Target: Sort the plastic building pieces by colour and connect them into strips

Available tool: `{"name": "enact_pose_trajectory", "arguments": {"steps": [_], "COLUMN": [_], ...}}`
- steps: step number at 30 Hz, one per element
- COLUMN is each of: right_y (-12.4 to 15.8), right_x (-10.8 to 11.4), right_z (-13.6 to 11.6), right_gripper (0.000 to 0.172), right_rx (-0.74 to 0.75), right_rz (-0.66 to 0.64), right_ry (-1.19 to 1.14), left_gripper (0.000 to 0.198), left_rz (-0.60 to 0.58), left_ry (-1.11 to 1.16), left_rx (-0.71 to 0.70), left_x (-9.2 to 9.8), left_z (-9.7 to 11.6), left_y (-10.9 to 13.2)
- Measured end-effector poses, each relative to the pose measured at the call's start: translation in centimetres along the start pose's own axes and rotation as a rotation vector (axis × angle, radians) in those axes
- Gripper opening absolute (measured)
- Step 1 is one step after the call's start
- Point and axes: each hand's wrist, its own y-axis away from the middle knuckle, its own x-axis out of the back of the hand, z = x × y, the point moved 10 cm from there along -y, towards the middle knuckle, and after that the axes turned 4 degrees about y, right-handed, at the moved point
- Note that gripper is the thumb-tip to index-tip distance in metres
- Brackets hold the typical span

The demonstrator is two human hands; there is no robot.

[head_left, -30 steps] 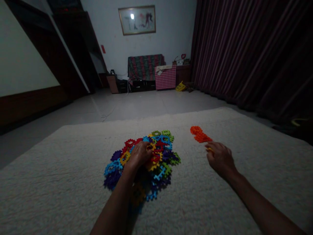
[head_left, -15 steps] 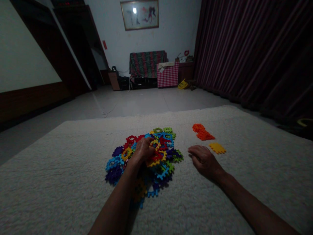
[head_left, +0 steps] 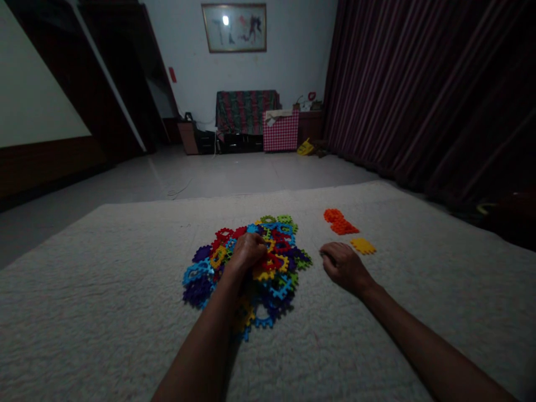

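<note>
Pile (head_left: 276, 264): 1, under left hand (head_left: 248, 249) | loose yellow piece (head_left: 363, 245): 1, near right hand (head_left: 344, 266)

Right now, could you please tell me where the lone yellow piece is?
In the head view, the yellow piece lies right of centre, just below the orange pieces and slightly beyond the right hand.
</note>
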Motion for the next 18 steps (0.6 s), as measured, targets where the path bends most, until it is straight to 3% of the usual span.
{"name": "enact_pose_trajectory", "arguments": {"steps": [5, 10, 14, 18], "right_y": [0.0, 0.1, 0.3, -0.7], "right_x": [0.1, 0.8, 1.9, 0.2], "right_z": [0.6, -0.2, -3.3, -8.9], "right_gripper": [0.013, 0.014, 0.024, 0.04], "right_rx": [-0.033, -0.031, -0.084, 0.05], "right_rz": [0.016, 0.034, 0.183, 0.105], "right_ry": [0.088, 0.072, -0.166, -0.343], "left_gripper": [0.029, 0.026, 0.029, 0.028], "left_rz": [0.02, -0.091, -0.109, -0.147], "left_ry": [-0.063, -0.121, -0.098, -0.08], "left_rx": [-0.146, -0.171, -0.157, -0.122], "left_x": [0.3, -0.3, -0.4, -0.9], "left_z": [1.9, 2.0, 1.6, 1.1], "left_y": [0.4, 0.7, 0.6, 0.5]}}
